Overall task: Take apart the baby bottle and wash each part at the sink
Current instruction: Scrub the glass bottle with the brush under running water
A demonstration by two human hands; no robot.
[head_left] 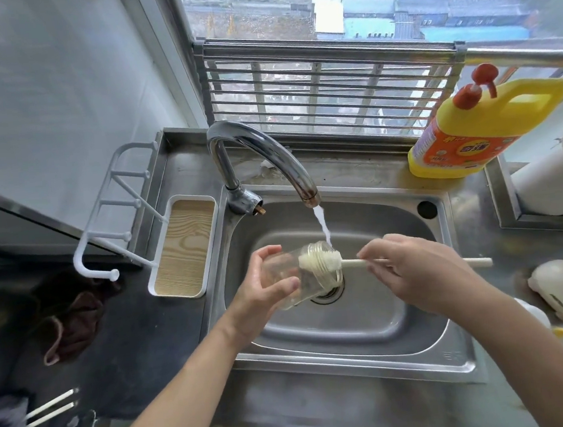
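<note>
Left hand (262, 292) grips clear plastic baby bottle (317, 280) sideways over steel sink (370, 328); right hand (416, 269) pinches white long-handled brush (350, 263), bristles at bottle's mouth. Beyond, chrome tap (260, 146) runs: wet bottle may slip w/ hard push.

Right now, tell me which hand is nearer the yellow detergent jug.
Right. The right hand, pinching the brush handle, lies left of the yellow detergent jug, nearer the person; the left hand, gripping the bottle body, is farther left.
</note>
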